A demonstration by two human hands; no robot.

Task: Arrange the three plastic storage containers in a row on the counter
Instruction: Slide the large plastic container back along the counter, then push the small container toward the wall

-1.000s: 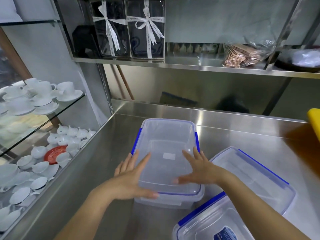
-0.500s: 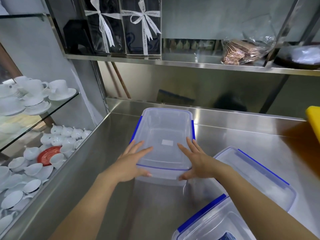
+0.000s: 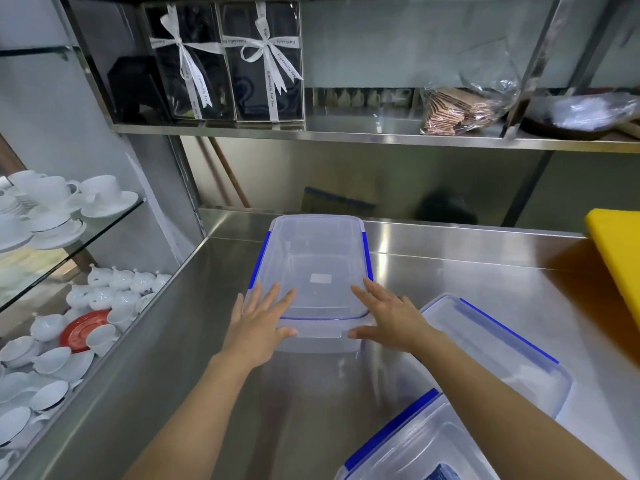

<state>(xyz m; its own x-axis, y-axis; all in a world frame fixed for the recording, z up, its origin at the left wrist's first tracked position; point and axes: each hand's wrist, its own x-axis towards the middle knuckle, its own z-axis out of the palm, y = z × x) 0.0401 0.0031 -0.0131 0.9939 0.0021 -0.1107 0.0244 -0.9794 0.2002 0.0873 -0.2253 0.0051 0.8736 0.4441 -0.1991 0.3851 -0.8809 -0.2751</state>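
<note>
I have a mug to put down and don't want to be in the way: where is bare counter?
Bare steel lies left of the far container, up to the glass case, and right of it, toward the yellow board. The near right is crowded: two more containers sit close together. Both hands rest flat on the far container.

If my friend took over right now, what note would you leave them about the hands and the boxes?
Left hand: flat and open on the near left corner of the far clear plastic storage container with blue clips.
Right hand: flat and open on its near right corner.
That container sits at the back of the steel counter, lengthwise.
Second clear container lies angled to the right; third container is at the bottom edge, partly out of view.
Done: first container seems placed.
Left: line the other two up beside it in a row.
</note>
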